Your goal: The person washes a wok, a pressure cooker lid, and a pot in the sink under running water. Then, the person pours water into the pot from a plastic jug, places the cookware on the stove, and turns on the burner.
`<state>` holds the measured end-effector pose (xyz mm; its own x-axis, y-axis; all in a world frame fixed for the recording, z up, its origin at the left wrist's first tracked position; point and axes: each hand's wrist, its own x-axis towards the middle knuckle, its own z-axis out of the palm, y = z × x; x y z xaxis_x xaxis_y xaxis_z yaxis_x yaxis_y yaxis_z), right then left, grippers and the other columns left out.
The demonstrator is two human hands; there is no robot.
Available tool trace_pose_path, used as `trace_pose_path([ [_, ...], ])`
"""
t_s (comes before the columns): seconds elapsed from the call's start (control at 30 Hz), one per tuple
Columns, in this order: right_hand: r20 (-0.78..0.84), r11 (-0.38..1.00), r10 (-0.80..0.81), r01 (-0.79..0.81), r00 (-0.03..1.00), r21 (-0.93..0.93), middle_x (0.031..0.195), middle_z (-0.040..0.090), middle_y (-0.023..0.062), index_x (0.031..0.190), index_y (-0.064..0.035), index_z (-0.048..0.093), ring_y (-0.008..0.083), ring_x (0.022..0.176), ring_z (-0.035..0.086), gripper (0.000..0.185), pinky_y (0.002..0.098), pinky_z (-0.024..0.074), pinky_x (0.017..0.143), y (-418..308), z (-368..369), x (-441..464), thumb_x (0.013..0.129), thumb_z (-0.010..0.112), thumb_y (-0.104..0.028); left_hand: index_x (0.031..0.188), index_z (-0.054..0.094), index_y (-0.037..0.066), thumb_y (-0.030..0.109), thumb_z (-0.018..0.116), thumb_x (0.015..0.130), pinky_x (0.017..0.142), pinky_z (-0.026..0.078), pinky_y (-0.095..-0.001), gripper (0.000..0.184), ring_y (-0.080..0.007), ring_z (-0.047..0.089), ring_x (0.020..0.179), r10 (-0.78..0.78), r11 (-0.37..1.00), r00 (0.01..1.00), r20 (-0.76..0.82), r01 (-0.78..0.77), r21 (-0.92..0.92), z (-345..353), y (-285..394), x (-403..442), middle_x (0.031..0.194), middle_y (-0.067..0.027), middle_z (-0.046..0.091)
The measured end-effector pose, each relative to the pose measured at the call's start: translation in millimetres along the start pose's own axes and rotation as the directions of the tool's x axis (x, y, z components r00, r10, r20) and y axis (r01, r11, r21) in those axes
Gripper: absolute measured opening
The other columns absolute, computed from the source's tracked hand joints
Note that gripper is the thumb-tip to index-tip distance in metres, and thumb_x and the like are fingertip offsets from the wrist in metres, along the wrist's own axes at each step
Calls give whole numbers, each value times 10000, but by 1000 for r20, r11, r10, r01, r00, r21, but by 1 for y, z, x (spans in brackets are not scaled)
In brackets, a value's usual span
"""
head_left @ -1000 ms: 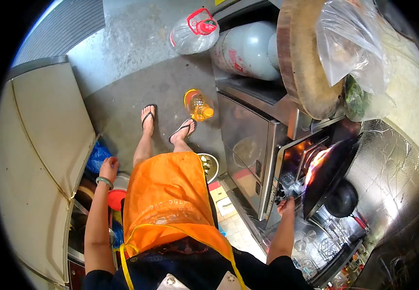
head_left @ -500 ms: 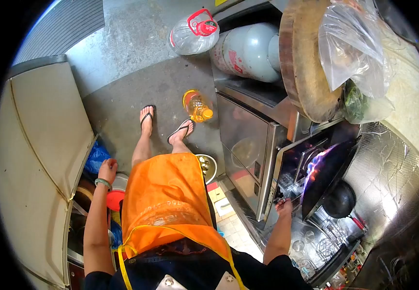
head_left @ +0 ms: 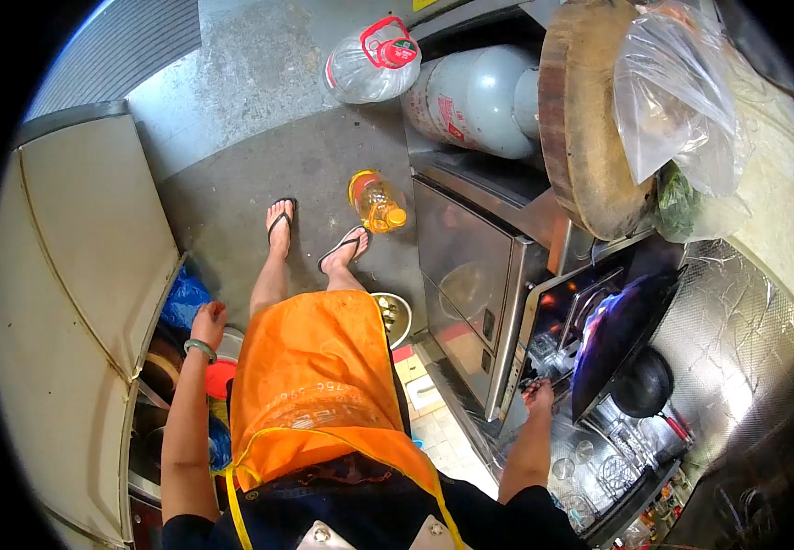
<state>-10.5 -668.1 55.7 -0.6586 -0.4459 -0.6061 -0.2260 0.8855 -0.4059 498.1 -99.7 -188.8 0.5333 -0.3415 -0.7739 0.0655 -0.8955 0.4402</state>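
Observation:
My right hand point(head_left: 537, 396) is at the front of the gas stove, its fingers closed round a small dark part that looks like a burner knob point(head_left: 529, 382), mostly hidden by the fingers. Beside it a black wok point(head_left: 631, 344) sits over the burner, with a blue-violet flame point(head_left: 599, 321) along its near side. My left hand point(head_left: 208, 321) hangs at my side with its fingers curled in, and no object shows in it. A blue plastic bag point(head_left: 185, 298) lies just beyond that hand.
A smaller black pan point(head_left: 643, 383) with a red handle stands beside the wok. A thick round chopping board point(head_left: 589, 119) and a clear plastic bag point(head_left: 677, 92) are further along. On the floor are an oil bottle point(head_left: 377, 202), a water jug point(head_left: 371, 69) and a bowl point(head_left: 402, 321). A gas cylinder point(head_left: 479, 101) lies under the counter.
The flame by the wok has lost its orange and pink glow and is now bluer. Both hands stay almost in place; the view has shifted slightly.

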Motion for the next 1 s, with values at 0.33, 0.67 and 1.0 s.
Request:
trace_pose_path([
  [0.33,67,999,-13,16,998,-39,559,414,-3,676,-136,409,140,471,402,138,291,331,418,1,-7,6,791,443,-203,968,604,2,126,565,815,814,452,-380,201,-338,563,919,-20,1000,1000,19,20,4,-1,6,-4,980,-179,584],
  [0.67,28,1000,2,-1,1000,-24,545,432,-9,671,-144,411,142,434,399,228,292,307,394,2,-8,14,829,445,-305,955,606,1,136,555,817,805,458,-378,200,-329,570,901,-18,1000,1000,12,18,-3,1,6,-4,962,-181,589],
  [1.0,-136,972,112,-137,984,-190,459,417,7,527,-138,409,155,373,397,655,279,279,339,59,-6,-48,750,391,-753,955,626,39,158,553,825,778,476,-382,191,-336,588,886,4,998,998,-60,-8,-66,-9,3,-1,955,-192,601],
])
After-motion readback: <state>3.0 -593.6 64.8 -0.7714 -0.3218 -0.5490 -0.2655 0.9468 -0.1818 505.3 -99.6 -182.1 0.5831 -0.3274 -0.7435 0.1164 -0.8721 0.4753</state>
